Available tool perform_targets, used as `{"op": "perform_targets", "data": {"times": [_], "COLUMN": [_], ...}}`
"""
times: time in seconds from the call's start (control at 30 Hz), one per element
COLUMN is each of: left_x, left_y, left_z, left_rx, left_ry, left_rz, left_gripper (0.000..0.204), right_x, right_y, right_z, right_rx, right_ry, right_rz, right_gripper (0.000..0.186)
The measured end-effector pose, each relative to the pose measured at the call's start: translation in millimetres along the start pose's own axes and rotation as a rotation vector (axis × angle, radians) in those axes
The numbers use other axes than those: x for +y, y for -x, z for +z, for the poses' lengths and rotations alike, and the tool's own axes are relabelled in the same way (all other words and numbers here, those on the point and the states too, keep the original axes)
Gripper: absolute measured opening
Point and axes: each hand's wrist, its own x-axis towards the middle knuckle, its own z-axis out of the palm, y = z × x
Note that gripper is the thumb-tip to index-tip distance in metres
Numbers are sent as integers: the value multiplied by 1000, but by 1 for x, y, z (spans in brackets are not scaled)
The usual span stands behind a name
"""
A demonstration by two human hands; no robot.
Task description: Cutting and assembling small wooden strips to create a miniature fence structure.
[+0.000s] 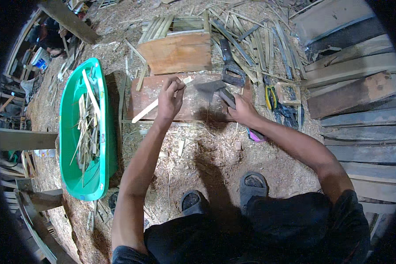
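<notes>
A pale wooden strip (146, 111) slants over a reddish-brown board (138, 94) on the ground. My left hand (171, 97) is closed around the strip near its upper end, fingers bent. In my right hand (244, 110) is the dark handle of a hatchet (226, 97). Its broad dark head is smeared by motion and hangs over the board, just right of the strip's upper end. A black-handled saw (234, 74) lies at the board's far right edge. Beside my right forearm shows something pink (256, 135), partly hidden.
A green tub (102, 176) with wood scraps stands at left. Beyond the board sits a wooden crate-like piece (180, 53). Yellow-handled pliers (272, 97) lie at right, near stacked planks (361, 123). Loose strips (259, 48) and shavings cover the ground. A person (59, 35) is at far left.
</notes>
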Motion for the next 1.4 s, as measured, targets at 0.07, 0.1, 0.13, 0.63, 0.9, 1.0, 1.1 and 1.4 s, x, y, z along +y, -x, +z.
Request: {"op": "perform_targets", "data": {"times": [0.07, 0.1, 0.13, 0.63, 0.9, 1.0, 1.1, 1.4], "left_x": [15, 17, 20, 87, 88, 91, 91, 67], "left_y": [-6, -6, -4, -29, -40, -45, -55, -92], "left_z": [-14, -26, -36, -71, -69, -70, -77, -78], "left_rx": [11, 16, -1, -42, -70, -144, -271, -33], "left_ry": [-48, -68, -70, -78, 85, 38, 21, -324], "left_rz": [53, 58, 66, 0, -152, -220, -207, 295], "left_gripper": [13, 13, 13, 16, 20, 23, 22, 34], "right_x": [-4, -10, -15, -112, -153, -157, -157, -126], "right_y": [0, 0, 2, -37, -59, -63, -66, -101], "right_z": [3, 9, 14, -67, -108, -113, -119, -104], "right_rx": [-30, -29, -47, 132, -212, -312, -350, -398], "right_ry": [80, 69, 105, -224, -595, -647, -635, -974], "right_rz": [63, 44, 9, -538, -428, -376, -316, 108], "right_gripper": [41, 41, 44, 29, 23, 23, 22, 18]}}
